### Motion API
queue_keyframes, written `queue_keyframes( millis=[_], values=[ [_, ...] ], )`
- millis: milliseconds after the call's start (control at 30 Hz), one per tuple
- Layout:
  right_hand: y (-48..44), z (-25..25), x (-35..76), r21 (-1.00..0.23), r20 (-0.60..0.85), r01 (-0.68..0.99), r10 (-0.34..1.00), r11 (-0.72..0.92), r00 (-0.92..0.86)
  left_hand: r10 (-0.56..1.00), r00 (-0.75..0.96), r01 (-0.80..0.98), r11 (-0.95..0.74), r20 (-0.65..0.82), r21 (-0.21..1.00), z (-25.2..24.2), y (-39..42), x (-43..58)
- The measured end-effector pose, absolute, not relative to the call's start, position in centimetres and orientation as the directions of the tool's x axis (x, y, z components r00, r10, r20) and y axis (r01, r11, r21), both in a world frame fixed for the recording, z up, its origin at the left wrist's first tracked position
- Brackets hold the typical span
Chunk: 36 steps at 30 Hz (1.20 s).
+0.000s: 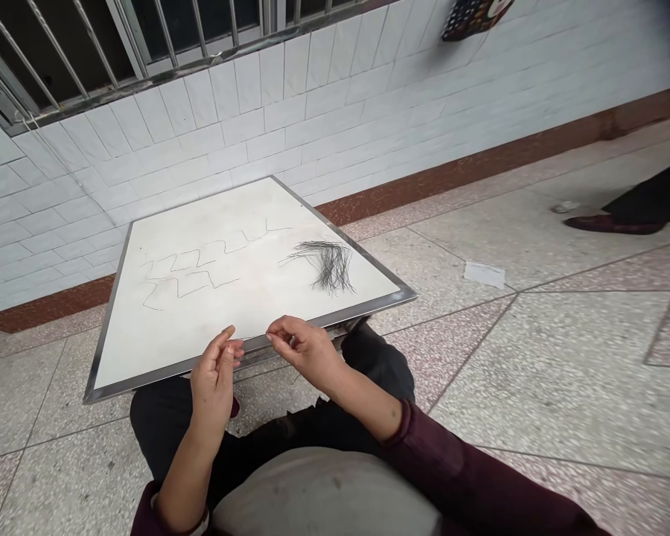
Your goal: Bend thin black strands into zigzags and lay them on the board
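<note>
Both hands raised close together, left hand (215, 372) fingers loosely curled, right hand (301, 346) pinching

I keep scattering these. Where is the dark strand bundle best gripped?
Probably pinch the strand bundle at its dense near-right part, coming from the right edge of the board, nearest the right hand. Its left tips fan out thin, so a pinch there would catch few.

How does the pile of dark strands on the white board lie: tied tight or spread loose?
Spread loose: the dark strands fan out on the white board, no tie visible.
</note>
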State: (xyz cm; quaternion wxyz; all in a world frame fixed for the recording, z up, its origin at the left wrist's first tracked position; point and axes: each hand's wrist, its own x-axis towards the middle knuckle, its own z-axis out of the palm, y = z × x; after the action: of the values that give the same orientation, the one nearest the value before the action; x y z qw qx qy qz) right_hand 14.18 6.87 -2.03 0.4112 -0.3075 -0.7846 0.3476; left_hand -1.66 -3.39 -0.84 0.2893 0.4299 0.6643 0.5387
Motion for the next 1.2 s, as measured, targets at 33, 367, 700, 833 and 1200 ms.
queue_keyframes(
  millis=[33, 367, 700, 833, 1200],
  values=[
    [6.9, -2.1, 14.2, -0.808, 0.423, 0.191, 0.775, 0.557, -0.469, 0.881, -0.467, 0.269, 0.056, 0.079, 0.962, -1.0, -3.4, -1.7],
    [6.8, -2.9, 13.9, -0.940, 0.244, 0.077, 0.814, 0.332, -0.528, 0.841, -0.379, 0.603, -0.091, 0.386, 0.792, -1.3, -3.7, -2.3],
    [6.8, -3.2, 14.0, -0.967, 0.193, 0.032, 0.805, 0.254, -0.561, 0.781, -0.355, 0.622, -0.214, 0.515, 0.753, -0.6, -3.8, -1.9],
    [6.7, -3.0, 14.1, -0.967, 0.199, 0.018, 0.796, 0.255, -0.571, 0.801, -0.445, 0.447, -0.188, 0.400, 0.874, -0.6, -3.9, -1.6],
    [6.4, -3.1, 14.1, -0.961, 0.220, 0.016, 0.801, 0.276, -0.556, 0.816, -0.482, 0.413, -0.109, 0.318, 0.904, -0.4, -4.2, -1.1]
  ],
)
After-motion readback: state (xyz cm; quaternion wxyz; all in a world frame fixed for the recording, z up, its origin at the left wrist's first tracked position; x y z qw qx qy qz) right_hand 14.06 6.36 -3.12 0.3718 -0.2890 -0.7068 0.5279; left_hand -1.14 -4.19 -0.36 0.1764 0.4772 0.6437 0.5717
